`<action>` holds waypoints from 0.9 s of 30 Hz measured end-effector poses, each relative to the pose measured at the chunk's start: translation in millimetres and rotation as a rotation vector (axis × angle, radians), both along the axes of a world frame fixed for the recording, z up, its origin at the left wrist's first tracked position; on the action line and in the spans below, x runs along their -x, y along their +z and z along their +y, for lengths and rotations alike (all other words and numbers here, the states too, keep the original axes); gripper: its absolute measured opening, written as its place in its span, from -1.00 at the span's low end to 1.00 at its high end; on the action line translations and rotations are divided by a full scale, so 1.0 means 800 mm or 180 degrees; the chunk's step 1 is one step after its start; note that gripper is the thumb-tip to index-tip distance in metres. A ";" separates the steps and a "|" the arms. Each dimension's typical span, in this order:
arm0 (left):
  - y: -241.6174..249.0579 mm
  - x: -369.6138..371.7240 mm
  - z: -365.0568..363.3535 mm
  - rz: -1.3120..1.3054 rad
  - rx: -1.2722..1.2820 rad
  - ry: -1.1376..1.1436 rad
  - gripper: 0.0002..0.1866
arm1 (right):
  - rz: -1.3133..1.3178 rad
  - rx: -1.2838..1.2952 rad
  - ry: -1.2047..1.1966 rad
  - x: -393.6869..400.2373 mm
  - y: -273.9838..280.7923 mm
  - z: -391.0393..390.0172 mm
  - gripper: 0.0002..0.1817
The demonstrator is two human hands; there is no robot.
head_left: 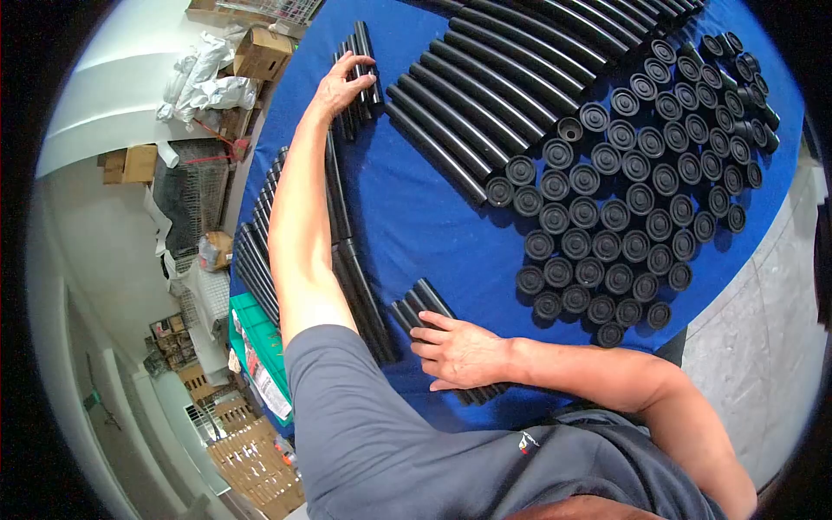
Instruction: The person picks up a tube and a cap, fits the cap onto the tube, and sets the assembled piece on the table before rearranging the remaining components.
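At the far left part of the table my left hand (338, 85) reaches out over a small row of black tubes (362, 43). Its thumb and fingers are apart and touch the tubes from above. Close to my body, my right hand (461, 351) lies across another short bundle of black tubes (426, 297), fingers spread over their tops. The palm hides the middle of that bundle, whose lower ends (482, 395) show below the wrist. Between the two hands, more long black tubes (355, 290) lie on the blue cloth (433, 238), partly behind my left forearm.
A long row of black tubes (485, 104) fills the back of the table. Many round black end pieces (640, 199) stand at the right. More tubes (257, 269) and a green crate (256, 325) sit left of my arm. Cardboard boxes (263, 54) are beyond the table.
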State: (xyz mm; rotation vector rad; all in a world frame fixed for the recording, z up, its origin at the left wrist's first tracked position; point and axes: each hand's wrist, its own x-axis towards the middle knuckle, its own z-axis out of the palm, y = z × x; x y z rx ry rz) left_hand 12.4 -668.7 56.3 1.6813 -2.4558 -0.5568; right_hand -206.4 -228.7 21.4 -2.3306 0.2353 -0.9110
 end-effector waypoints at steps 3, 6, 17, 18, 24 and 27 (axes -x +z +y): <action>0.001 -0.002 0.008 -0.0002 -0.0028 -0.0063 -0.49 | -0.0007 -0.0017 -0.0013 0.001 0.001 0.000 -0.54; 0.003 0.001 0.024 -0.0033 -0.0016 0.0060 -0.49 | 0.0024 0.0001 0.0035 0.003 0.003 -0.002 -0.54; 0.004 0.009 0.061 -0.0100 0.0038 0.0221 -0.50 | -0.0028 0.0091 -0.0005 -0.001 -0.002 0.001 -0.54; 0.005 0.011 0.064 -0.0122 0.0043 0.0226 -0.50 | -0.0044 0.0121 -0.0010 -0.001 -0.002 0.000 -0.53; 0.005 0.013 0.075 -0.0150 0.0097 0.0229 -0.48 | -0.0065 0.0166 -0.0026 0.000 0.000 0.000 -0.53; 0.005 0.013 0.085 -0.0062 0.0043 0.0318 -0.48 | -0.0081 0.0192 -0.0026 0.000 -0.001 0.001 -0.54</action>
